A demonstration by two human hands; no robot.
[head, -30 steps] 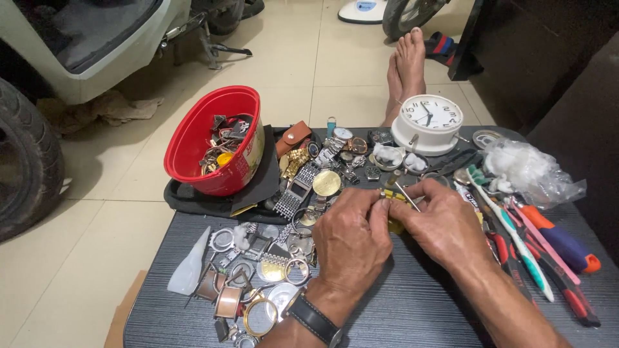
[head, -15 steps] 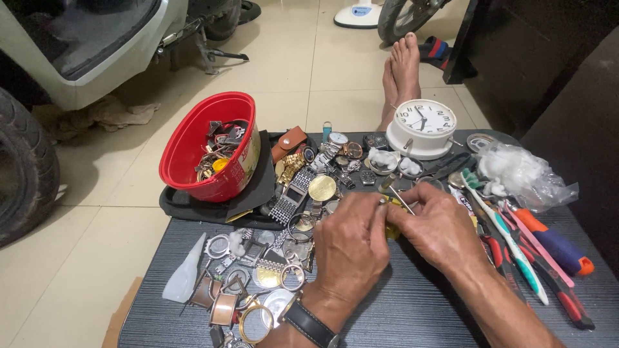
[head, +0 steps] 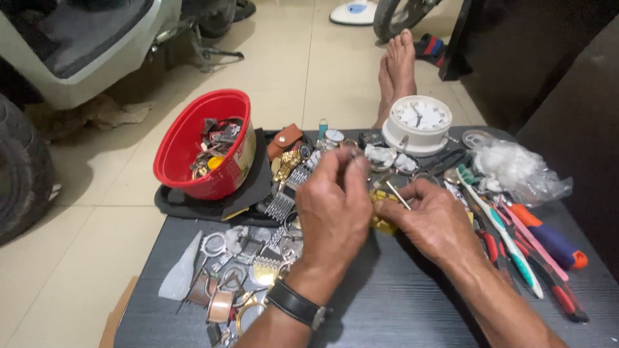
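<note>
We raise our left hand, fingers pinched on a small metal bit, while our right hand at 3 o'clock grips a thin metal tool, both above a yellow part kept central on the table for close sight.

- yellow gold-toned watch piece: small, shiny, mostly hidden between the hands, lying in front of the white clock.
- thin metal tool: slim silver rod, tilted, its tip pointing toward the clock.
</note>
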